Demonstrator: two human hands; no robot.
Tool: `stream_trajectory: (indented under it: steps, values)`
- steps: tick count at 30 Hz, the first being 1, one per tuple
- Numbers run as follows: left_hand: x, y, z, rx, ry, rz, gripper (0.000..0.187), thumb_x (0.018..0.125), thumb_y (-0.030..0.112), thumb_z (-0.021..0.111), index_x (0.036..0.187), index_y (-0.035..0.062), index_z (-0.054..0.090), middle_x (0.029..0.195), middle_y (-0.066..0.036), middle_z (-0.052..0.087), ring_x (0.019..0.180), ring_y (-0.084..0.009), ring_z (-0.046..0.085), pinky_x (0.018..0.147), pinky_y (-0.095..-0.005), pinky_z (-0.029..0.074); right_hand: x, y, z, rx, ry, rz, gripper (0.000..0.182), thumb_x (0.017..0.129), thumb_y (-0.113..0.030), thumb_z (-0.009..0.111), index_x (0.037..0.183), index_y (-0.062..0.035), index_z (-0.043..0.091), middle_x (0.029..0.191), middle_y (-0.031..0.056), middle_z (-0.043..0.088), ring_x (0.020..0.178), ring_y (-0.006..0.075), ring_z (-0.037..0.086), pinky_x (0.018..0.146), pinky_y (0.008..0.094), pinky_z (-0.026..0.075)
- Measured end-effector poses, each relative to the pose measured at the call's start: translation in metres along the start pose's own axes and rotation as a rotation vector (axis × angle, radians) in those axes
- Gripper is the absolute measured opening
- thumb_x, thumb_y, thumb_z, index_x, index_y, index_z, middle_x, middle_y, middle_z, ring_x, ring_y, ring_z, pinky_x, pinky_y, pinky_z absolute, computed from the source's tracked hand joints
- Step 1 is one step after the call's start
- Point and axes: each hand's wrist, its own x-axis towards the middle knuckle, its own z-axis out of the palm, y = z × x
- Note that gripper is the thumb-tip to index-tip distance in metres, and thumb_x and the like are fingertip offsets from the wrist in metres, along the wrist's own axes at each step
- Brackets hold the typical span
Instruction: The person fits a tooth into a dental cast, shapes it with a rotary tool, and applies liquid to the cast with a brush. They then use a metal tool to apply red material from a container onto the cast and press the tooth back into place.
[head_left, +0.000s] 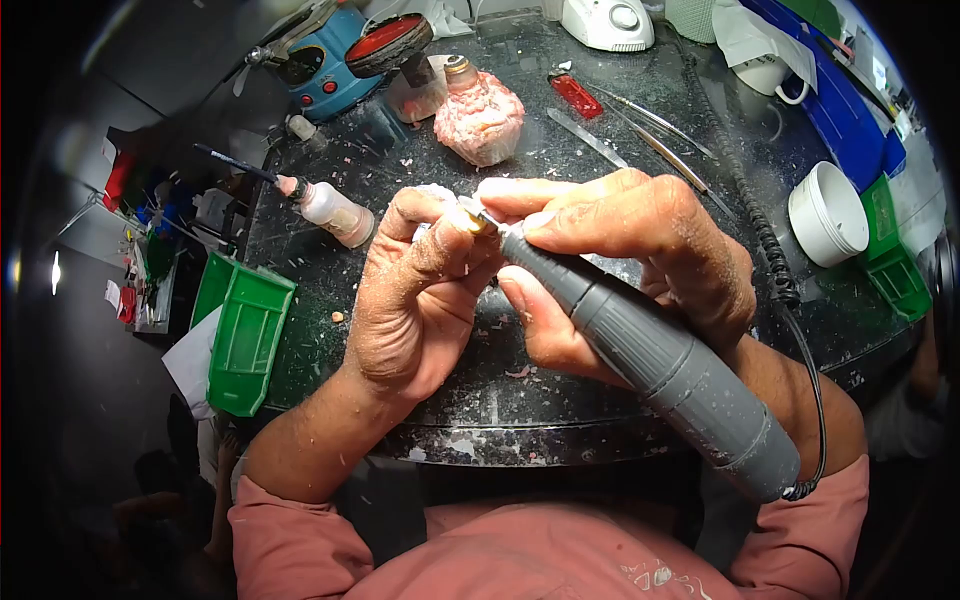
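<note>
Within the right hand [672, 235] sits a handpiece [655, 358].

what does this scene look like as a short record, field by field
left hand: holds a small pale-and-yellowish piece
right hand: grips a dark grey, ribbed, cylindrical handpiece, tip at the piece
surface: black table, scattered with pale bits
beyond the hands: lumpy pink mass with metal top
left side: green plastic tray
right side: round white plastic tub
</note>
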Motion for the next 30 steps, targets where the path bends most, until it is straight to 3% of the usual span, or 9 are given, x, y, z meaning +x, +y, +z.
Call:
stream_trajectory:
  steps: [11, 14, 22, 30]
  values:
    - [-0.001, -0.004, 0.003, -0.031, 0.002, -0.005, 0.012, 0.094, 0.013, 0.066, 0.102, 0.0098, 0.058, 0.097, 0.000, 0.061, 0.091, -0.0083, 0.058, 0.094, -0.0316, 0.048, -0.001, 0.000, 0.001, 0.042, -0.019, -0.005, 0.048, 0.070, 0.011, 0.078, 0.111, 0.0013, 0.054, 0.096, 0.0180, 0.068, 0.096, 0.0327, 0.071, 0.083, 0.0397, 0.059]
    - [-0.002, -0.003, 0.008, -0.038, 0.122, -0.049, 0.011, 0.094, 0.013, 0.066, 0.102, 0.0101, 0.058, 0.097, 0.001, 0.061, 0.090, -0.0079, 0.058, 0.094, -0.0312, 0.047, 0.000, -0.001, 0.001, -0.005, -0.015, -0.014, 0.047, 0.070, 0.011, 0.078, 0.110, 0.0013, 0.055, 0.096, 0.0188, 0.069, 0.096, 0.0333, 0.071, 0.083, 0.0401, 0.059]
    - [-0.001, -0.004, 0.006, -0.054, 0.105, -0.059, 0.011, 0.094, 0.013, 0.065, 0.102, 0.0101, 0.058, 0.103, -0.002, 0.066, 0.105, -0.0132, 0.063, 0.099, -0.0326, 0.046, -0.001, 0.004, 0.002, 0.014, -0.010, -0.063, 0.047, 0.069, 0.009, 0.079, 0.109, 0.0013, 0.056, 0.099, 0.0225, 0.069, 0.095, 0.0320, 0.071, 0.079, 0.0368, 0.058]
    - [-0.001, -0.003, 0.004, -0.099, 0.155, -0.056, 0.019, 0.095, 0.011, 0.063, 0.114, 0.0090, 0.060, 0.108, -0.009, 0.069, 0.104, -0.0191, 0.067, 0.096, -0.0334, 0.053, 0.000, 0.003, -0.007, -0.118, -0.068, -0.062, 0.046, 0.068, 0.007, 0.077, 0.107, -0.0021, 0.054, 0.106, 0.0253, 0.069, 0.086, 0.0248, 0.069, 0.072, 0.0316, 0.054]
